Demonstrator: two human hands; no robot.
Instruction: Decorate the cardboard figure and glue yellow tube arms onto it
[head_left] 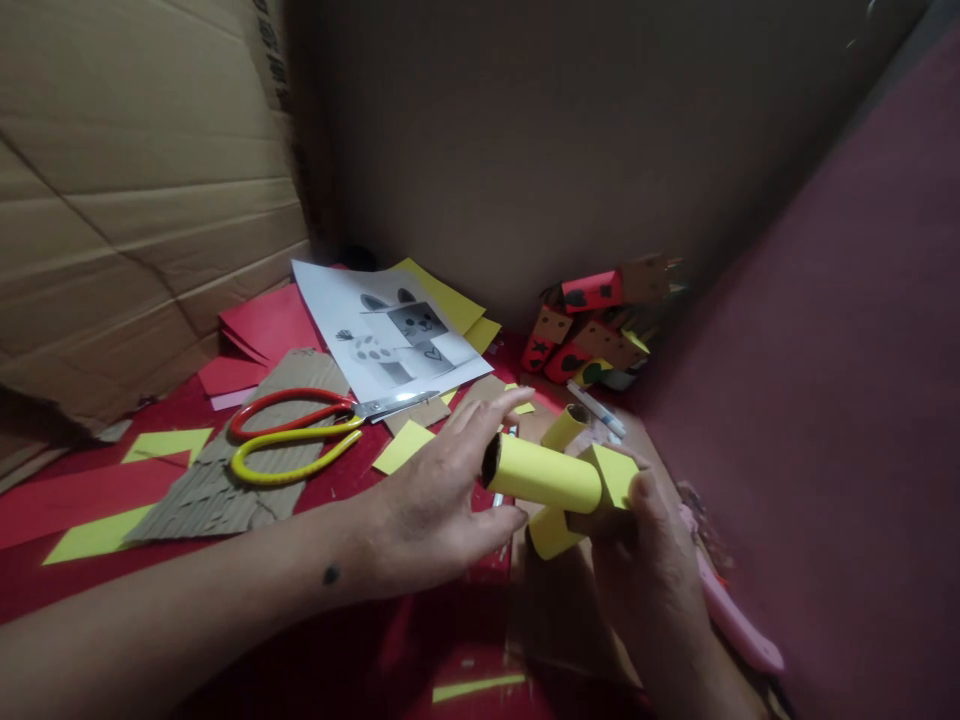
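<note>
A paper-tube figure (547, 476) covered in yellow paper is in front of me. One tube lies sideways with its dark hollow end to the left, and more yellow tube parts show behind and below it. My right hand (652, 560) grips the figure's right end, where a square yellow piece meets cardboard. With fingers and thumb spread, my left hand (442, 490) is beside the hollow end; whether it touches the tube I cannot tell. Left of it, scissors (300, 430) with one red and one yellow handle rest across corrugated cardboard (217, 490).
A printed picture sheet (390, 335) lies over red and yellow paper on the red tabletop (420, 640). Several decorated tube figures (585, 320) stand near the back wall, with a white pen (598, 408) before them. A pink tool handle (739, 615) lies at right. Cardboard (142, 170) rises at left.
</note>
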